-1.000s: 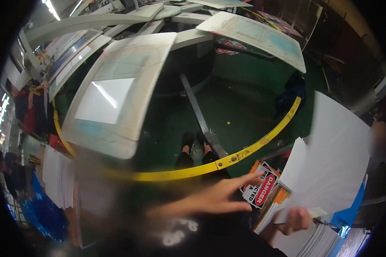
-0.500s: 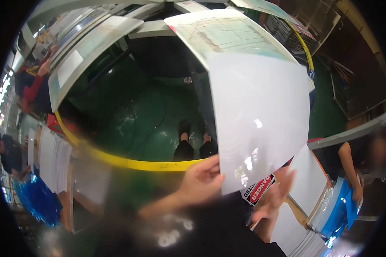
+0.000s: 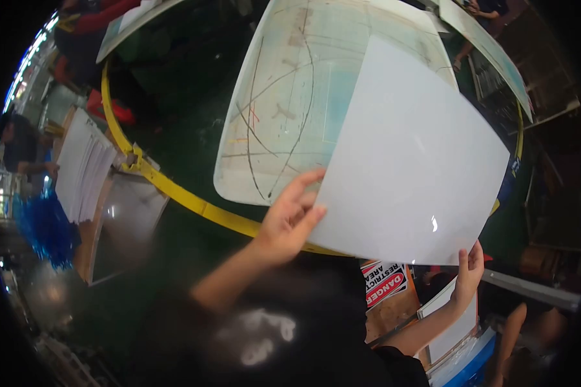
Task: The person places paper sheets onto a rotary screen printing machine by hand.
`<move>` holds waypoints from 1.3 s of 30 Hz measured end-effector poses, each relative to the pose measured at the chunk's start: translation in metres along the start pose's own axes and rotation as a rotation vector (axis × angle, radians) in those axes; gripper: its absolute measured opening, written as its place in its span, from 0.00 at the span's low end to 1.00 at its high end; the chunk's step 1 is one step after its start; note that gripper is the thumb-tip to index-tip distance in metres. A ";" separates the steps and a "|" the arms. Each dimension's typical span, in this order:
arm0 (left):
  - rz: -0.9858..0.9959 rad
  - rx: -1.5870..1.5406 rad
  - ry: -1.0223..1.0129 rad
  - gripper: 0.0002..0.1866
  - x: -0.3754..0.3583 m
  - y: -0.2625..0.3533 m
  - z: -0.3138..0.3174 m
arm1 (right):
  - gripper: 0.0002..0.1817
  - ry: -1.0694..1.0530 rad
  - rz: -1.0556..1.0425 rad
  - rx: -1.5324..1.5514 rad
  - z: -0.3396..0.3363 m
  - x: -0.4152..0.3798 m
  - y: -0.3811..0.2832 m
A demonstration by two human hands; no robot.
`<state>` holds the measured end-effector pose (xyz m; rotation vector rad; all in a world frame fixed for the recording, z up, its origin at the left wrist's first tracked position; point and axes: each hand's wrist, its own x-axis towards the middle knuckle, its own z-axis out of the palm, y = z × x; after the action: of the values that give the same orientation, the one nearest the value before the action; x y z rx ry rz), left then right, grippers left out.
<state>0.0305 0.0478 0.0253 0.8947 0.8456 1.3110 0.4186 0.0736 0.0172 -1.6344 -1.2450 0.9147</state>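
Note:
A glossy white sheet (image 3: 407, 161) slants over a pale rounded board (image 3: 284, 97) marked with dark curved lines and covers its right part. My left hand (image 3: 287, 219) pinches the sheet's lower left edge between thumb and fingers, close to the board's near edge. At the near right corner, my right hand (image 3: 469, 274) is closed on the sheet, thumb on top. Below the sheet, a red, black and white danger sign (image 3: 386, 284) lies partly covered.
A yellow curved rail (image 3: 200, 206) runs around in front of me. On the left stand a stack of white sheets (image 3: 87, 171) and blue plastic film (image 3: 48, 229). More white sheets (image 3: 452, 326) lie at lower right, beside another person's arm (image 3: 511, 335). Another board (image 3: 490, 48) is at upper right.
My right hand, spread apart from the sheet before, now grips its near right corner. The marked board has come nearer under the sheet, and the sheet is turned. My left hand keeps its hold.

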 end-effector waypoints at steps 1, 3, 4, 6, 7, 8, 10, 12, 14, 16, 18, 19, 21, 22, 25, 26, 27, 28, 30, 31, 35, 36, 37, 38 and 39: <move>0.045 0.054 0.016 0.28 0.009 0.000 -0.007 | 0.30 0.003 -0.055 -0.020 0.010 0.008 -0.006; 0.152 0.212 0.050 0.29 0.033 0.009 -0.018 | 0.29 0.012 -0.163 -0.050 0.038 0.033 -0.017; 0.202 0.296 0.062 0.29 0.047 0.015 -0.028 | 0.30 0.011 -0.224 -0.036 0.047 0.049 -0.017; 0.220 0.660 0.003 0.32 0.077 0.026 -0.060 | 0.35 0.021 -0.292 -0.302 0.063 0.081 -0.027; 0.232 0.840 -0.033 0.33 0.092 0.029 -0.078 | 0.37 0.038 -0.283 -0.384 0.076 0.095 -0.030; 0.208 0.883 -0.019 0.36 0.106 0.029 -0.092 | 0.40 0.055 -0.275 -0.467 0.088 0.109 -0.034; 0.157 0.966 0.008 0.41 0.128 0.025 -0.119 | 0.44 0.091 -0.279 -0.590 0.112 0.128 -0.039; 0.166 1.215 0.022 0.44 0.142 0.021 -0.141 | 0.48 0.128 -0.301 -0.668 0.134 0.137 -0.043; 0.178 1.463 0.023 0.45 0.152 0.014 -0.162 | 0.50 0.145 -0.306 -0.704 0.150 0.139 -0.047; 0.205 1.618 0.051 0.44 0.155 0.009 -0.169 | 0.51 0.161 -0.315 -0.730 0.160 0.143 -0.048; 0.230 1.712 0.067 0.44 0.156 0.005 -0.174 | 0.52 0.172 -0.324 -0.745 0.167 0.145 -0.045; 0.243 1.727 0.071 0.44 0.156 0.004 -0.177 | 0.52 0.171 -0.318 -0.745 0.170 0.144 -0.045; 0.259 1.748 0.078 0.44 0.155 0.001 -0.179 | 0.52 0.172 -0.308 -0.745 0.174 0.141 -0.047; 0.261 1.754 0.083 0.44 0.154 0.001 -0.179 | 0.52 0.169 -0.308 -0.748 0.174 0.141 -0.048; 0.289 1.745 0.080 0.43 0.154 -0.001 -0.180 | 0.52 0.157 -0.310 -0.757 0.177 0.141 -0.049; 0.301 1.739 0.076 0.43 0.154 -0.002 -0.181 | 0.52 0.153 -0.309 -0.760 0.177 0.141 -0.048; 0.312 1.741 0.077 0.43 0.154 -0.003 -0.181 | 0.51 0.149 -0.307 -0.763 0.177 0.142 -0.047; 0.323 1.742 0.078 0.43 0.154 -0.004 -0.180 | 0.51 0.142 -0.304 -0.759 0.176 0.143 -0.046; 0.329 1.741 0.078 0.43 0.154 -0.005 -0.180 | 0.51 0.129 -0.296 -0.752 0.175 0.142 -0.044; 0.325 1.739 0.078 0.43 0.154 -0.006 -0.181 | 0.52 0.121 -0.287 -0.760 0.176 0.142 -0.043; 0.313 1.745 0.071 0.44 0.155 -0.006 -0.181 | 0.52 0.110 -0.271 -0.774 0.177 0.145 -0.035; 0.315 1.745 0.070 0.44 0.155 -0.006 -0.182 | 0.52 0.112 -0.273 -0.773 0.177 0.146 -0.034; 0.317 1.747 0.069 0.44 0.155 -0.006 -0.183 | 0.52 0.101 -0.266 -0.772 0.177 0.145 -0.036; 0.319 1.748 0.068 0.44 0.155 -0.006 -0.184 | 0.52 0.090 -0.259 -0.771 0.178 0.144 -0.039; 0.322 1.749 0.068 0.44 0.155 -0.006 -0.185 | 0.51 0.078 -0.252 -0.770 0.179 0.143 -0.041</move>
<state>-0.1215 0.2140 -0.0610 2.3676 1.9789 0.5562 0.2745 0.2538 -0.0164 -1.9868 -1.8298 0.2006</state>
